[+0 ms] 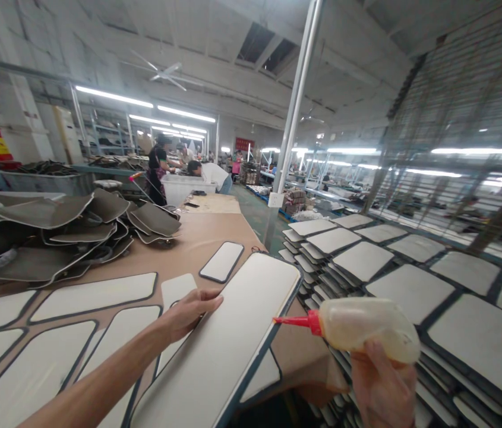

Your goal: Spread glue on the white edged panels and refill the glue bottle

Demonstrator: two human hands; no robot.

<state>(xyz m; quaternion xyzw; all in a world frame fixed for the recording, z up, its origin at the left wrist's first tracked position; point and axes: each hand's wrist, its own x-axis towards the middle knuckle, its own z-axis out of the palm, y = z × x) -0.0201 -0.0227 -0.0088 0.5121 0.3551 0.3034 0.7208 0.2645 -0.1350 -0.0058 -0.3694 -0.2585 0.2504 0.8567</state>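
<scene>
The left hand (pixel 195 312) grasped a long white panel (pixel 233 333) by its left edge, thumb over the smooth, matt face, the other fingers partly hidden at the rim; the panel, flat with rounded corners and a dark border, sat tilted above the table (pixel 201 229), its lower end out of view. The right hand (pixel 384 380) was wrapped around a squeeze bottle (pixel 366 324) of translucent, yellowish plastic, rounded and lying on its side; its tapering red nozzle (pixel 297 321) pointed at the panel's right border, though whether the tip touched could not be told. Beneath spread a brown sheet-like cover, with more dark-edged panels lying on it; to the right rose layered stacks of similar panels (pixel 362 261); to the left slumped a heap of curved grey-brown pieces (pixel 59 238) with pale edging.
</scene>
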